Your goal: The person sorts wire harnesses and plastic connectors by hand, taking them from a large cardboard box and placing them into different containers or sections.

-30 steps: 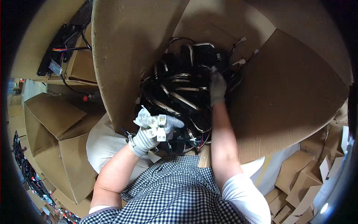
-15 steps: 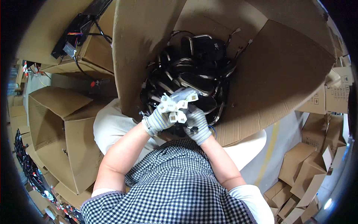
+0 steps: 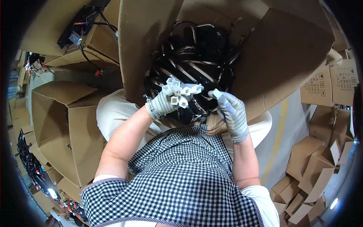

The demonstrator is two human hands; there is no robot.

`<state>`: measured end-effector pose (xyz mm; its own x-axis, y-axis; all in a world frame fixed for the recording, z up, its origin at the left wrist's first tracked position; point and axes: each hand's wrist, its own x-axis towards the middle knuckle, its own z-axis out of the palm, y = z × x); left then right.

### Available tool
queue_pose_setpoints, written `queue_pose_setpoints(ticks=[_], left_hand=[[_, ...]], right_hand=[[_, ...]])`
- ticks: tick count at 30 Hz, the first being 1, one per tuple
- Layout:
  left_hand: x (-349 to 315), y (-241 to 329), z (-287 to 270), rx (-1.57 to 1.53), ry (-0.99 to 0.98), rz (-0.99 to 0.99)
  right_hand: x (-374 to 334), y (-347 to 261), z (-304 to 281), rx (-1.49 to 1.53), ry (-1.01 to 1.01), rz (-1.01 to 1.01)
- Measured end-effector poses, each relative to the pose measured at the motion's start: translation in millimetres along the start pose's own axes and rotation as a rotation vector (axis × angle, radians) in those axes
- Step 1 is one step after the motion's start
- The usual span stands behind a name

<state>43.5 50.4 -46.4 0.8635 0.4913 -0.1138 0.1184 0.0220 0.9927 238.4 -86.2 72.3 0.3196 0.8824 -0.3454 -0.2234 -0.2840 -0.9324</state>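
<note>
Since half a second ago, the right hand (image 3: 234, 115) has drawn away from the left hand (image 3: 163, 104), where the two had been together at the bundle; it now stands to the right, with a gap between them. That leaves the white connectors (image 3: 176, 90) held by the left hand alone, and the work divided: a gathered bunch on one side, a single piece on the other.

Nearest is the checked apron (image 3: 170, 170), with a pale-clad knee spread to either side. Just beyond its top edge, the gloved left hand is curled closed round the bunch, whose square ends fan out above the fingers. The gloved right hand has thumb and fingers brought together on a small pale piece (image 3: 216, 93), most likely another connector, though the dark background makes its wire hard to follow. A blue wire (image 3: 204, 127) loops near the apron's edge.

Beneath and past the hands, black parts (image 3: 204, 72) with shiny edges lie heaped inside a large cardboard box (image 3: 287, 60), thin leads sticking up at its far side.

Farther off, an open carton (image 3: 90, 151) stands at left, and loose cartons (image 3: 304, 155) lie piled at right beyond the yellow floor line (image 3: 278, 140).
</note>
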Motion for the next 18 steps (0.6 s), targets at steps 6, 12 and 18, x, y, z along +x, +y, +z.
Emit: queue_pose_setpoints(ticks=[6, 12, 18], left_hand=[[4.0, 66.0, 4.0, 0.256, -0.014, 0.214], [7.8, 63.6, 12.7, 0.843, 0.142, 0.334], [7.3, 56.1, 7.8, 1.105, 0.117, 0.685]], right_hand=[[11.3, 7.3, 0.1, 0.195, -0.181, 0.227], [7.4, 24.4, 0.8, 0.496, -0.201, 0.337], [2.0, 44.7, -1.7, 0.681, -0.286, 0.516]])
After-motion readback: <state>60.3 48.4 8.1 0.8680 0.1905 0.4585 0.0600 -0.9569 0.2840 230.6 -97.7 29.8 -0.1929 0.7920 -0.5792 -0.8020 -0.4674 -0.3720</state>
